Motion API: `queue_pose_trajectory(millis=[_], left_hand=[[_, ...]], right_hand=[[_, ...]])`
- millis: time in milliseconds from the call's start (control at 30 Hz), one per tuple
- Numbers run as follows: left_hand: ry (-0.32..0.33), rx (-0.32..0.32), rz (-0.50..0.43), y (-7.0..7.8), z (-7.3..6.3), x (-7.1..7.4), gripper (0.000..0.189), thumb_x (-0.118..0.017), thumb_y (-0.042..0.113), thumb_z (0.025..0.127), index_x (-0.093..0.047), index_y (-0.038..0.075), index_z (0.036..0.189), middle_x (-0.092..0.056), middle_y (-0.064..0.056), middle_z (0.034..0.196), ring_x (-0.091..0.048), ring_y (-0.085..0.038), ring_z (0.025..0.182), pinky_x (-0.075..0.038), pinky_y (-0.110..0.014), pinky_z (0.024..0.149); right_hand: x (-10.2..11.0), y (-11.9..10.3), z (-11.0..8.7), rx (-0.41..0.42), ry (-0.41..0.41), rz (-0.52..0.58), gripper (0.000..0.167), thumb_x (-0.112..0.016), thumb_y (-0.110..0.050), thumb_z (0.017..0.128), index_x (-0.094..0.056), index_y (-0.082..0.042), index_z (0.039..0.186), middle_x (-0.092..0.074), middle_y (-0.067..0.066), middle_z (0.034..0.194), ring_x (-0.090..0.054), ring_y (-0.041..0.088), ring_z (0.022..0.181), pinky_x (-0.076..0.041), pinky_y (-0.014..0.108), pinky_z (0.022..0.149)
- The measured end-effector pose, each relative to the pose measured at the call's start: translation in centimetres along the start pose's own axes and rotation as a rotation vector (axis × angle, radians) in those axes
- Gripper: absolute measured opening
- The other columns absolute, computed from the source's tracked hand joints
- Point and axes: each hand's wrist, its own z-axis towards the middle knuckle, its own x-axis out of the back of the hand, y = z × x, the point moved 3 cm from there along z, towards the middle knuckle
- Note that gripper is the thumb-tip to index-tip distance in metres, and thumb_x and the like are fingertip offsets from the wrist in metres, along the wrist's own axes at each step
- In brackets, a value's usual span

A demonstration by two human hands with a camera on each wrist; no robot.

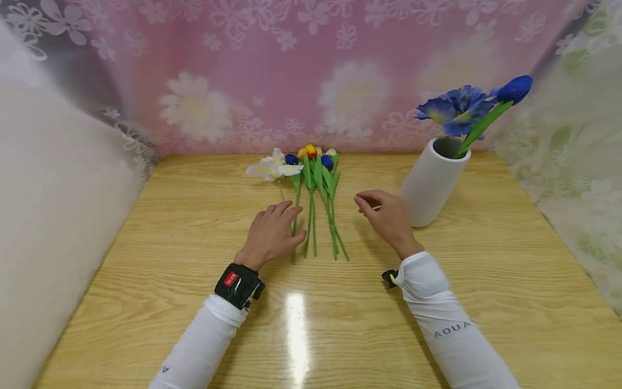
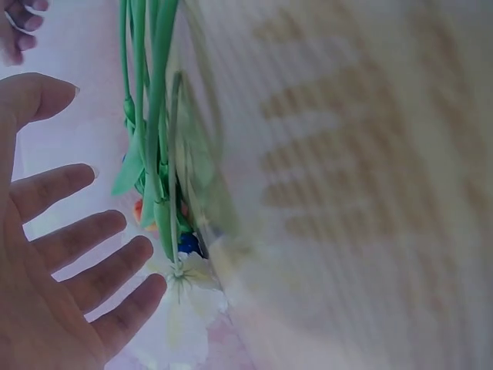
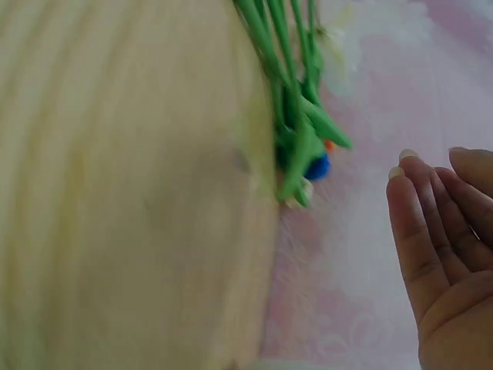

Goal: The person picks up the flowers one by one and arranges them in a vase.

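Flowers (image 1: 318, 174) lay fanned across the table (image 1: 160, 243), between the two hands, heads toward the curtain (image 1: 272, 70), stems toward the person! The left hand (image 1: 272, 235) hung over the near left stems with its fingers spread, blocking part of the view; touching or not, I couldn't tell. And over to the right, the right hand (image 1: 389, 216), its fingers close together and gently bent, thumb near their tips! Just beside it stood the vase (image 1: 430, 189), with a ruffled blue flower (image 1: 457, 108) and a blue tulip (image 1: 515, 89) rising from its mouth. White sleeves (image 1: 204, 340) ran up both forearms, and a black box (image 1: 240, 286) sat strapped on the left wrist.

What textures, too! The vase was smooth, white and rounded, the table shiny with wavy wood grain and a bright streak of glare. The white flower (image 1: 274, 166) had broad, floppy petals, the blue, cream and orange-red tulips tight egg-shaped heads, with slim green stems and pointed leaves; behind them, pink cloth printed with pale blossoms
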Motion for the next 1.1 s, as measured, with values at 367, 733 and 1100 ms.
queue_pose_trajectory(millis=[367, 733, 1100], left_hand=[[-0.003, 0.032, -0.009, -1.0, -1.0, -0.2, 0.051, -0.058, 0.042, 0.091, -0.057, 0.014, 0.133, -0.048, -0.014, 0.138, -0.048, -0.035, 0.12, -0.041, -0.054, 0.093], [-0.025, 0.05, 0.0, -1.6, -1.5, 0.2, 0.052, -0.058, 0.045, 0.091, -0.056, 0.015, 0.134, -0.047, -0.013, 0.139, -0.048, -0.036, 0.12, -0.041, -0.054, 0.093], [-0.033, 0.077, 0.013, -2.0, -1.8, 0.3, 0.053, -0.057, 0.046, 0.091, -0.056, 0.015, 0.134, -0.047, -0.012, 0.139, -0.048, -0.035, 0.121, -0.04, -0.053, 0.094]], right_hand=[[-4.5, 0.7, 0.4, -0.3, -0.365, -0.05, 0.032, -0.058, -0.025, 0.097, -0.068, -0.001, 0.116, -0.07, 0.011, 0.101, -0.064, 0.022, 0.088, -0.052, 0.039, 0.077], [-5.9, 0.3, 1.2, -0.38, -0.444, -0.058, 0.029, -0.057, -0.024, 0.098, -0.072, 0.0, 0.106, -0.071, 0.008, 0.087, -0.065, 0.019, 0.079, -0.053, 0.037, 0.075], [-6.4, 0.7, 1.4, -0.473, -0.436, 0.054, 0.029, -0.059, -0.017, 0.096, -0.068, 0.006, 0.111, -0.07, 0.015, 0.086, -0.068, 0.02, 0.073, -0.056, 0.032, 0.068]])
